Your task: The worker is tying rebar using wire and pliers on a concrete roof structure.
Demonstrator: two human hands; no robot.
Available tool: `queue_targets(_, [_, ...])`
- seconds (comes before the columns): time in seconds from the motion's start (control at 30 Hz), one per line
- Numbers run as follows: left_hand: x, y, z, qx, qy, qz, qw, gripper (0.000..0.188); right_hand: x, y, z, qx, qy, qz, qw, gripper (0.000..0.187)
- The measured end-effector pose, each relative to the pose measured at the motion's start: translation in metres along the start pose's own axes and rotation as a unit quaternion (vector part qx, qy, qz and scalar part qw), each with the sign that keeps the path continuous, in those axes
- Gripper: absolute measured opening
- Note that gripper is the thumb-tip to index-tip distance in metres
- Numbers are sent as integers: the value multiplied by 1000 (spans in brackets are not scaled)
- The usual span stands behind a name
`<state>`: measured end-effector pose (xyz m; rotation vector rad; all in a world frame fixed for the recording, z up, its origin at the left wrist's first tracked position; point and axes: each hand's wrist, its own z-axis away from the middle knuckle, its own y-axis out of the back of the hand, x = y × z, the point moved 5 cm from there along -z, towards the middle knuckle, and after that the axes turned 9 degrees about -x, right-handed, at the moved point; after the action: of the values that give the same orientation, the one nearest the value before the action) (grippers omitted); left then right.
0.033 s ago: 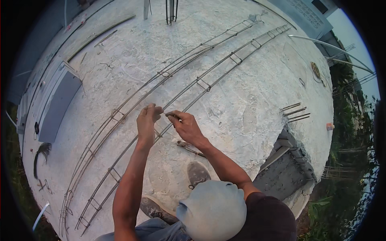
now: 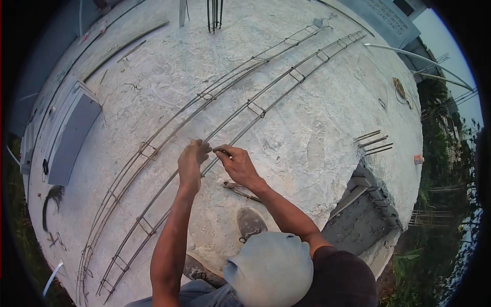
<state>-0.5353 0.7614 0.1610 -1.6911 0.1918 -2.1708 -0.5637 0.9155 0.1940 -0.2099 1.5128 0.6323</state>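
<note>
The left hand (image 2: pixel 190 163) has bunched fingers, their grip unclear; beneath both hands' fingertips runs a grey, ladder-like rebar frame (image 2: pixel 263 113), slim rods with rectangular hoops; the right hand (image 2: pixel 237 163) presses thumb and forefinger together.

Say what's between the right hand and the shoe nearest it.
Pincers lie on the concrete between the right hand and that shoe, in the head view.

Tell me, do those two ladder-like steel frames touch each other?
Apart. The head view shows a strip of bare concrete between the left frame and the right frame wherever both are visible.
</note>
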Motion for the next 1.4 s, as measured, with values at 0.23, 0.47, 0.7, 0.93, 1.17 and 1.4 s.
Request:
queue_targets(0.23, [-68,5,12,77,-12,95,992,43,29,-4,28,-48,61,284,956,16])
queue_targets(0.47, [-80,-13,11,66,40,168,983,33,39,10,49,-44,48,312,948,15])
queue_targets(0.7, [-118,-1,32,90,68,159,981,34,56,-7,58,-137,-122,86,979,27])
queue_targets(0.93, [-108,-7,42,25,191,-83,978,40,82,6,50,-95,-92,91,987,26])
queue_targets(1.17, [-34,86,36,169,108,-476,856,42,97,-21,22,-81,-77,130,985,26])
queue_targets(1.4, [-88,94,17,104,190,-292,932,40,104,-77,-12,-112,-22,123,986,24])
